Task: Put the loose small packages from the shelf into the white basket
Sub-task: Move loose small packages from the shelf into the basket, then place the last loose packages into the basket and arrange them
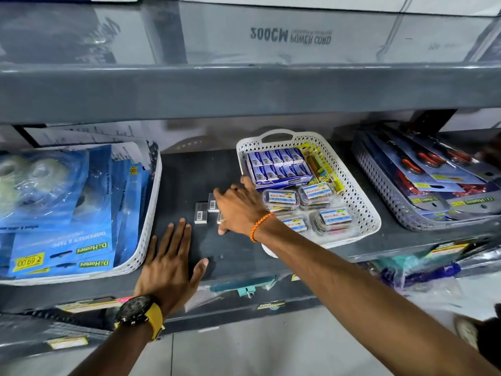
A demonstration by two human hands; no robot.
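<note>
Head camera has me looking down on a dark grey shelf (187,169), and nearest to me my left hand (169,263) lies flat at its front edge, palm down, fingers straight and close together, thumb splayed off to the right, gripping nothing; a black watch on a yellow strap (141,312) sits on that wrist. Just beyond its fingertips I can see the loose small packages (201,213), pale little boxes with barcodes, lying on the bare middle of the shelf between the two white baskets. My right hand (240,206) reaches in over them from the right, an orange braided band (260,226) on the wrist, fingers spread and pointing toward the back, thumb down by the front; it covers part of one package, and I cannot tell whether anything is pinched under it. Its far side overlaps the left rim of the white basket (360,202), which sits right of centre with its front corner hanging a little over the shelf edge. Inside that basket, clear tubs with blue-and-white labels (315,194) fill the near half, and a block of blue boxes (280,166) and yellow-green packs (321,166) fill the far half by the handle. At the left end, another white basket (147,226) holds blue tape-dispenser packs (62,234). At the right end, a grey mesh tray (379,191) carries carded scissors.
</note>
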